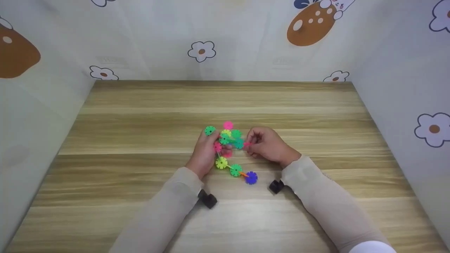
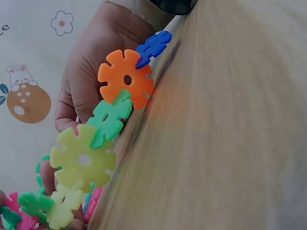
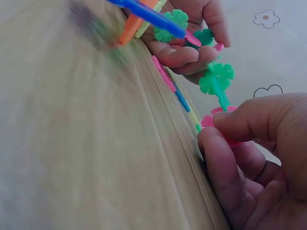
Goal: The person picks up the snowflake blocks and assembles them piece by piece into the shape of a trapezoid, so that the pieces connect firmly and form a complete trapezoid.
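A chain of slotted plastic snowflake discs lies between my two hands. My left hand (image 1: 203, 154) grips part of it, with the thumb beside a green disc (image 1: 210, 130). From that hand one strand hangs toward me, through a yellow disc (image 1: 221, 162), an orange disc (image 2: 112, 79) and a blue disc (image 1: 251, 177) at its end. Between finger and thumb my right hand (image 1: 270, 144) pinches a pink disc (image 3: 208, 120), which meets a green disc (image 3: 223, 76) of the chain. Whether those two are fully slotted together is hidden by the fingers.
Beneath the hands is a wood-grain table (image 1: 140, 140). Pale walls (image 1: 154, 42) with flower prints enclose its back and sides. A black wrist camera (image 1: 208, 199) hangs under the left cuff, another black camera (image 1: 276, 186) under the right one.
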Demonstrator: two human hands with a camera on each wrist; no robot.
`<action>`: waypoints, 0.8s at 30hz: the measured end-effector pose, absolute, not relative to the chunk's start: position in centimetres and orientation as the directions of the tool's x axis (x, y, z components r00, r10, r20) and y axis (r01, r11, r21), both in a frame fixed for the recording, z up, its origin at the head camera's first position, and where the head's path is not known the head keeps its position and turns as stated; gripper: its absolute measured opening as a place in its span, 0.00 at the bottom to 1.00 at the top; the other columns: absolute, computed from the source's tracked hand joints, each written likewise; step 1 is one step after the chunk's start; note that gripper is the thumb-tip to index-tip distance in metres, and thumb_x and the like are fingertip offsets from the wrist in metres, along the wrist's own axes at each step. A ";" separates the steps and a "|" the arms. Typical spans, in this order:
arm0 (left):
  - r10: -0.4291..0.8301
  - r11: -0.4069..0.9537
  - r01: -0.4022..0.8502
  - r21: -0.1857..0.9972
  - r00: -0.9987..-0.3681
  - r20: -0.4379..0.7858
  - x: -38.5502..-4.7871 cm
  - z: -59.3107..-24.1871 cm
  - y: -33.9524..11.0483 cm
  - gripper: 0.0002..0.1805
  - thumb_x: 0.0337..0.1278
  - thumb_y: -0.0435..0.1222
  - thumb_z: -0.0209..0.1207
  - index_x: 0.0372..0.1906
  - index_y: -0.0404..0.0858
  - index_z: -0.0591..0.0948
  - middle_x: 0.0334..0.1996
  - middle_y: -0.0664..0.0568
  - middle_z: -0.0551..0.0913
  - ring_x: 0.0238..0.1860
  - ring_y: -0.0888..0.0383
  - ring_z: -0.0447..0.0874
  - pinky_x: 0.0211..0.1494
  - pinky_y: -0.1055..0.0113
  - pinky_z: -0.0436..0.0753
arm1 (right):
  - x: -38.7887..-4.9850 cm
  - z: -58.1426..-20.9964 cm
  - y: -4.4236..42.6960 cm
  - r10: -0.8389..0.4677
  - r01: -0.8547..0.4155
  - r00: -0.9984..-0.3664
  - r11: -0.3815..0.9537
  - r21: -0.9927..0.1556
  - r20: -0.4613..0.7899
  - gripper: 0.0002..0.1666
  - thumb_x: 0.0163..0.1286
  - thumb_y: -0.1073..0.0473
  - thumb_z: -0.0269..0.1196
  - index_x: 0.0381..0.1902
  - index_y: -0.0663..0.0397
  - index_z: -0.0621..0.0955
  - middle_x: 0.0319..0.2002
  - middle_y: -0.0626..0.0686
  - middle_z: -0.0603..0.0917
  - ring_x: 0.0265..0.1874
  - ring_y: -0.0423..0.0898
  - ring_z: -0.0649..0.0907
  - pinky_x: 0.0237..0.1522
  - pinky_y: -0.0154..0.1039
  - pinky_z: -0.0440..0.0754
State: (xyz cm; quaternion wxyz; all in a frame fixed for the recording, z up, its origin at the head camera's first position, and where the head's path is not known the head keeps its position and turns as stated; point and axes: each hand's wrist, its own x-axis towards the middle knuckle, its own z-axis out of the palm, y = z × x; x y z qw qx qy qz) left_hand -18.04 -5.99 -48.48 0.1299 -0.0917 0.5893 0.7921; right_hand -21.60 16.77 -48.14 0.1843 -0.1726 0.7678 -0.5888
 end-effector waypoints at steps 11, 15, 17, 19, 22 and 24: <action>0.124 -0.195 -0.310 0.930 -0.949 -0.291 -17.7 -48.3 -6.0 0.17 0.86 0.47 0.41 0.64 0.40 0.63 0.50 0.42 0.83 0.50 0.48 0.89 0.59 0.58 0.86 | -21.2 -47.7 16.3 -0.438 -0.036 -0.894 0.289 -0.957 -0.098 0.05 0.63 0.77 0.66 0.33 0.67 0.80 0.25 0.55 0.84 0.23 0.43 0.84 0.28 0.34 0.86; 0.126 -0.203 -0.317 0.926 -0.947 -0.296 -17.7 -48.3 -6.0 0.19 0.85 0.47 0.42 0.66 0.42 0.62 0.54 0.42 0.82 0.52 0.48 0.89 0.61 0.58 0.86 | -21.2 -47.5 16.1 -0.419 -0.012 -0.900 0.304 -0.953 -0.122 0.06 0.62 0.77 0.65 0.33 0.65 0.80 0.25 0.54 0.84 0.22 0.43 0.83 0.27 0.34 0.86; 0.127 -0.197 -0.322 0.926 -0.945 -0.301 -17.6 -48.3 -6.1 0.19 0.85 0.48 0.42 0.67 0.43 0.62 0.55 0.42 0.81 0.53 0.49 0.88 0.61 0.58 0.86 | -21.1 -47.5 16.0 -0.411 -0.004 -0.902 0.311 -0.950 -0.131 0.06 0.62 0.77 0.65 0.33 0.65 0.81 0.25 0.53 0.84 0.22 0.43 0.83 0.27 0.34 0.86; 0.127 -0.185 -0.328 0.926 -0.943 -0.309 -17.6 -48.3 -6.1 0.20 0.85 0.48 0.42 0.69 0.44 0.62 0.56 0.42 0.81 0.53 0.49 0.88 0.61 0.58 0.85 | -21.1 -47.4 15.9 -0.408 -0.001 -0.903 0.317 -0.948 -0.135 0.06 0.62 0.76 0.65 0.33 0.64 0.81 0.25 0.53 0.83 0.22 0.43 0.83 0.27 0.34 0.86; 0.132 -0.188 -0.323 0.927 -0.944 -0.302 -17.5 -48.3 -6.2 0.20 0.85 0.48 0.42 0.69 0.44 0.62 0.56 0.41 0.81 0.54 0.49 0.88 0.61 0.58 0.86 | -21.2 -47.4 16.0 -0.409 0.005 -0.902 0.316 -0.949 -0.141 0.06 0.62 0.76 0.66 0.34 0.64 0.81 0.25 0.53 0.83 0.23 0.43 0.84 0.27 0.34 0.86; 0.134 -0.189 -0.318 0.929 -0.946 -0.296 -17.6 -48.3 -6.2 0.20 0.85 0.48 0.42 0.69 0.42 0.62 0.55 0.41 0.81 0.53 0.49 0.88 0.61 0.58 0.86 | -21.2 -47.5 16.1 -0.415 0.006 -0.899 0.303 -0.953 -0.138 0.06 0.62 0.76 0.66 0.34 0.65 0.81 0.25 0.53 0.83 0.23 0.43 0.84 0.27 0.34 0.86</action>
